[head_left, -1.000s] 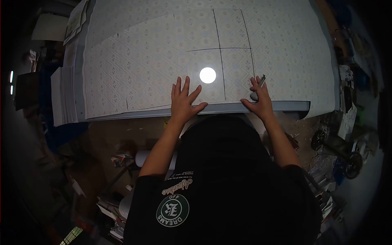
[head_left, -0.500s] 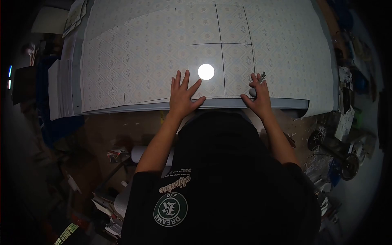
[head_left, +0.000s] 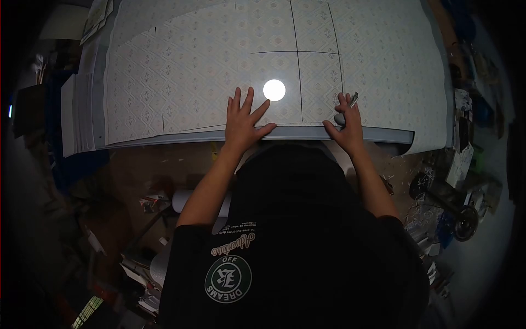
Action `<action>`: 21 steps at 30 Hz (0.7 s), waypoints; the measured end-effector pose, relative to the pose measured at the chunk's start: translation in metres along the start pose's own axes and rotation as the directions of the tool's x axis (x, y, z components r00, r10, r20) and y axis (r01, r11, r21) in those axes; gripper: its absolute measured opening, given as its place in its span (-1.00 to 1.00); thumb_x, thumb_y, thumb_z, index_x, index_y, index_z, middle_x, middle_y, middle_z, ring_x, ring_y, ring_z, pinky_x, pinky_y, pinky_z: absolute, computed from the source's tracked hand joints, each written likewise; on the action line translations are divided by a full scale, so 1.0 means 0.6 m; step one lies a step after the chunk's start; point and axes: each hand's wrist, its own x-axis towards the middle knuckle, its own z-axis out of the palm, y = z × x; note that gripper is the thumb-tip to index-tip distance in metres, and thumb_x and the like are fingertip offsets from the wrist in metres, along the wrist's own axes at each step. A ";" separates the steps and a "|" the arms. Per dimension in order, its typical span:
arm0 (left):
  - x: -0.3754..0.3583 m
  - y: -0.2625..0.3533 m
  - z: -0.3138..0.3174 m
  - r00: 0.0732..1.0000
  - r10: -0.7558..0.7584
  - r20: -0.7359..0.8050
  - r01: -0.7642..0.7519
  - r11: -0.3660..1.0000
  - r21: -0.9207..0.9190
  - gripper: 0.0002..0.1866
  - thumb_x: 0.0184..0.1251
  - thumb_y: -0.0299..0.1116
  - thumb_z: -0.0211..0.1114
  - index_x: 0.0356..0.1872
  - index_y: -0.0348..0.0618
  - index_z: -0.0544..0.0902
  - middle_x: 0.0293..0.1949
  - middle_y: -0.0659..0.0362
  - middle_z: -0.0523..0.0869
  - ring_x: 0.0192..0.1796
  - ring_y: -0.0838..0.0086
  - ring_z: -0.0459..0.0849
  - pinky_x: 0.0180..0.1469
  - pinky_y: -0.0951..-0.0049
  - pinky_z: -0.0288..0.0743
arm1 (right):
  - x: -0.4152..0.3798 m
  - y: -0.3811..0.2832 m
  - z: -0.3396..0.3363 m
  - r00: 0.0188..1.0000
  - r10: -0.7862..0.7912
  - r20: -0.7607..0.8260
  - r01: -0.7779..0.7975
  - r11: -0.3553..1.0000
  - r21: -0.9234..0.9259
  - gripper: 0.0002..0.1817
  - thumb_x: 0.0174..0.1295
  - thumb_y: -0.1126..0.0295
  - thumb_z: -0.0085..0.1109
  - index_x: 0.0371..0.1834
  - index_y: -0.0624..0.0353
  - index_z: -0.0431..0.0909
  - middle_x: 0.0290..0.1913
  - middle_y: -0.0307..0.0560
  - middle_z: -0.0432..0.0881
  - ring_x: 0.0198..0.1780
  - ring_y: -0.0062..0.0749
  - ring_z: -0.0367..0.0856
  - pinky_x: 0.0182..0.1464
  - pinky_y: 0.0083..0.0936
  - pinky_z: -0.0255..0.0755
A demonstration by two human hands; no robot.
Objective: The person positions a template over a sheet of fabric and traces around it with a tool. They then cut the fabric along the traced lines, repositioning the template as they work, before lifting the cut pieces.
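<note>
A pale patterned sheet point(head_left: 181, 82) with dark drawn lines covers the table top. My left hand point(head_left: 243, 122) lies spread on it near the front edge, holding nothing. A bright round spot of light point(head_left: 274, 90) shows just beyond its index finger. My right hand point(head_left: 349, 125) rests on the sheet further right, right of the long drawn lines. It holds a slim metallic tool point(head_left: 354, 98) between its fingers; a grey rounded part point(head_left: 339, 118) shows beside the thumb. What kind of tool it is, I cannot tell.
The grey table edge point(head_left: 307, 133) runs in front of my body. A stack of white sheets point(head_left: 79, 115) stands at the left end. A round metal stand point(head_left: 466, 222) and scattered scraps lie at the lower right. A white roll point(head_left: 182, 202) is below the table.
The sheet and table edge appear slightly higher in the view. Both hands keep nearly the same places on the sheet, and the tool remains in my right hand.
</note>
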 end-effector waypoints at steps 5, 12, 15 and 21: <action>0.000 0.001 -0.002 1.000 -0.011 0.015 0.011 1.000 0.002 -0.29 0.07 0.17 0.57 0.30 0.25 0.72 0.60 -0.06 0.33 0.63 -0.29 0.13 0.52 -0.46 0.06 | 0.000 0.002 0.000 1.000 -0.012 -0.005 0.012 1.000 -0.006 -0.49 0.14 0.24 0.56 0.04 0.15 0.49 0.60 0.14 0.36 0.66 0.18 0.16 0.64 0.11 -0.04; 0.001 0.005 -0.005 1.000 -0.019 0.022 0.019 1.000 -0.010 -0.26 0.07 0.17 0.57 0.32 0.15 0.70 0.60 -0.07 0.33 0.64 -0.27 0.12 0.53 -0.45 0.05 | 0.000 0.002 0.000 1.000 -0.009 -0.011 0.009 1.000 -0.009 -0.49 0.12 0.25 0.56 0.03 0.14 0.48 0.58 0.18 0.38 0.66 0.19 0.18 0.64 0.11 -0.03; 0.002 0.003 -0.003 1.000 -0.024 0.019 0.024 1.000 -0.010 -0.23 0.06 0.18 0.57 0.32 0.09 0.70 0.60 -0.07 0.33 0.65 -0.26 0.11 0.53 -0.45 0.04 | 0.003 0.003 -0.001 1.000 -0.013 -0.014 0.013 1.000 0.006 -0.49 0.12 0.25 0.57 0.03 0.14 0.48 0.58 0.18 0.38 0.65 0.19 0.18 0.64 0.12 -0.03; 0.000 0.005 -0.009 1.000 0.003 0.022 -0.003 1.000 -0.026 -0.23 0.10 0.12 0.56 0.36 0.07 0.66 0.60 -0.11 0.31 0.65 -0.28 0.09 0.53 -0.46 0.02 | 0.002 -0.001 -0.004 1.000 -0.002 -0.012 0.002 1.000 0.017 -0.49 0.10 0.25 0.58 0.01 0.16 0.50 0.56 0.21 0.40 0.65 0.21 0.19 0.63 0.11 -0.01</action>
